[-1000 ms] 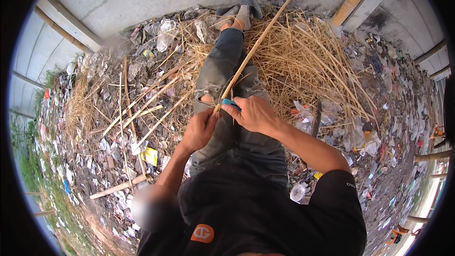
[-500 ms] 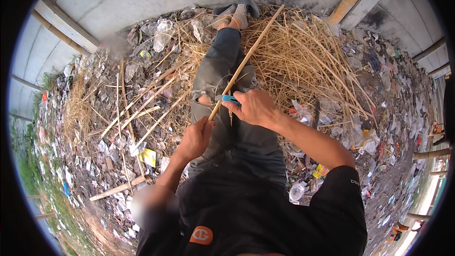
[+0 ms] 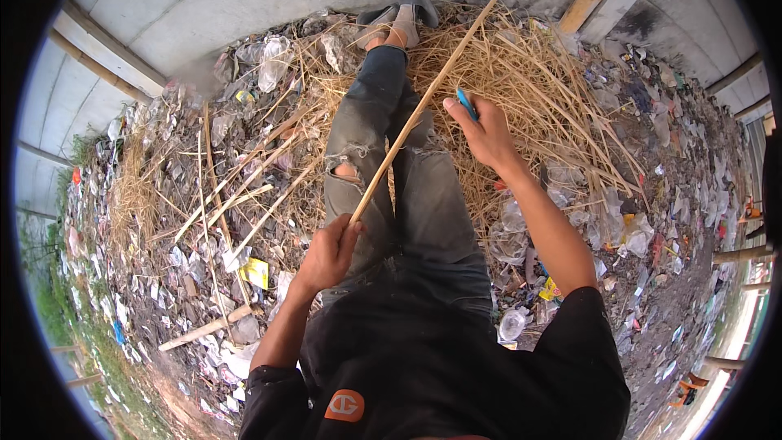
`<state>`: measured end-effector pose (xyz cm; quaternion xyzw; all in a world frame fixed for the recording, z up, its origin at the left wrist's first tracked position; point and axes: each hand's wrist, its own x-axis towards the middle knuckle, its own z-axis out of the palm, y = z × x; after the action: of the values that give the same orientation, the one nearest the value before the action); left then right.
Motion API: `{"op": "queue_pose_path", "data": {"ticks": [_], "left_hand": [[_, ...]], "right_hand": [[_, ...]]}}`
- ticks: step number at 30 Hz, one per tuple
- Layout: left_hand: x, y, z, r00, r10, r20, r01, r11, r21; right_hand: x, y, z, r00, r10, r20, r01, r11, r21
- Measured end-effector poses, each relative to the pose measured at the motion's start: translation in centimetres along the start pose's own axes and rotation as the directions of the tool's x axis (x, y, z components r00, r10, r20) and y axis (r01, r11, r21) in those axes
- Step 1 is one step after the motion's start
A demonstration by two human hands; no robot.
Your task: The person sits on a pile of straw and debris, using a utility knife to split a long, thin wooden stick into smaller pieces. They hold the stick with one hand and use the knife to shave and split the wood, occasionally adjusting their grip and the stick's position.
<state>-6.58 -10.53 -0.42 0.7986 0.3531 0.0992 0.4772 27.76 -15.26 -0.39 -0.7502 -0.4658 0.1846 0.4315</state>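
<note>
Left fingers (image 3: 349, 238) grip the stick (image 3: 428, 96); right hand (image 3: 485, 132), grasping the knife (image 3: 466, 103), has swung clear beyond them, seemingly pausing cutting.

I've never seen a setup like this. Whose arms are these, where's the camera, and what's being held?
No machine here, just a person. A wide fisheye camera worn on the head looks down, so straight edges bend, and the picture's left is the person's left. The left hand grips the near end of a long, thin stick; the right hand, apart from it, holds a small blue tool. Around the outstretched legs, the littered ground bears straw and loose strips.
</note>
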Motion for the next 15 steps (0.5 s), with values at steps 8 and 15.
{"op": "queue_pose_path", "data": {"ticks": [8, 15], "left_hand": [[1.4, 0.8, 0.1, 1.000, -0.022, 0.017, 0.024, 0.991, -0.130], [0.2, 0.5, 1.1, 1.000, -0.016, -0.012, 0.016, 1.000, -0.001]], "right_hand": [[-5.3, -4.7, 3.8, 0.953, -0.147, 0.264, 0.201, 0.961, -0.188], [-1.6, -0.9, 4.0, 0.985, -0.170, 0.022, 0.168, 0.929, -0.331]]}}
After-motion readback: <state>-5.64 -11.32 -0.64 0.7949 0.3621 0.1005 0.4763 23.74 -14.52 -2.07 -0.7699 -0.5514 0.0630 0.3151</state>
